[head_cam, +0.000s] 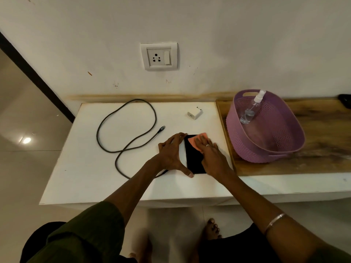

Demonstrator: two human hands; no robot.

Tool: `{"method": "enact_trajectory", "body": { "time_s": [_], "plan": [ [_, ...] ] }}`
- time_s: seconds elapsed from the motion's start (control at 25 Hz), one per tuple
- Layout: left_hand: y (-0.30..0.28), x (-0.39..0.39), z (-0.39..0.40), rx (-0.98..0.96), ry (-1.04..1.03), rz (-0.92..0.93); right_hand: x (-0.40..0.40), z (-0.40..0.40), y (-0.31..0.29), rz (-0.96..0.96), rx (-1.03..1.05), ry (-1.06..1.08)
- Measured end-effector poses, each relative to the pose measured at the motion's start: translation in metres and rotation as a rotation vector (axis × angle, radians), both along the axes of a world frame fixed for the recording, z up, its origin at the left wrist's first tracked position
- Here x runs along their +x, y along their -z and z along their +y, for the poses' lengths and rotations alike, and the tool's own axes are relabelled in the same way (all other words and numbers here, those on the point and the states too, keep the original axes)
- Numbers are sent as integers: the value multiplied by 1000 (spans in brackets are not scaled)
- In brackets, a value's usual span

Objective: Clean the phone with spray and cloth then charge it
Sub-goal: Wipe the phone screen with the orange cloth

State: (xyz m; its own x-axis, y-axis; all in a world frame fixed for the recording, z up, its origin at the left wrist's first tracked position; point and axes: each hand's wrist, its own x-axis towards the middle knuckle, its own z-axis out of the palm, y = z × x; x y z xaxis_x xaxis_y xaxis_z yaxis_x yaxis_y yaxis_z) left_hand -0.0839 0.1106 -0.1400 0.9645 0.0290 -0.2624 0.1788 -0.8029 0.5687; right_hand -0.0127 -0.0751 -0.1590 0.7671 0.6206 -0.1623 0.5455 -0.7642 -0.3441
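Note:
A black phone (194, 158) lies flat on the white table (91, 164), screen up. My left hand (171, 154) braces it along its left edge, fingers at the top corner and thumb at the bottom. My right hand (210, 154) presses an orange cloth (195, 141) onto the phone's upper right part. A clear spray bottle (250, 109) leans inside the purple basket (284, 149). A dark charging cable (125, 130) loops across the table, and a white charger adapter (194, 112) sits behind the phone.
A wall socket with a switch (159, 56) is on the wall above the table. The basket stands on a wooden tray (322, 133) to the right. A dark object (344, 100) lies at the far right edge.

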Motion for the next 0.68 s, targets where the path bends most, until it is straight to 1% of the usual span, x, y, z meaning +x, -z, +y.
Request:
{"method": "enact_trajectory", "body": {
  "time_s": [0.12, 0.2, 0.32, 0.44, 0.56, 0.64, 0.68],
  "plan": [
    [-1, 0, 0, -2, 2, -10, 11, 11, 2, 38, 88, 110],
    [-2, -1, 0, 2, 3, -2, 11, 14, 3, 56, 111, 139],
    [-3, -1, -1, 2, 0, 13, 14, 13, 2, 26, 59, 115],
    [-5, -1, -2, -1, -15, 22, 14, 18, -15, -34, 16, 81],
    [-5, -2, -2, -7, -19, 10, 0, 17, -47, -61, 185, 158],
    [-5, -3, -3, -7, -13, 3, -7, 11, -74, -125, 288, 64],
    [-5, -3, -3, -3, -10, 0, -7, 7, -87, -106, 325, 18]
  ]
}}
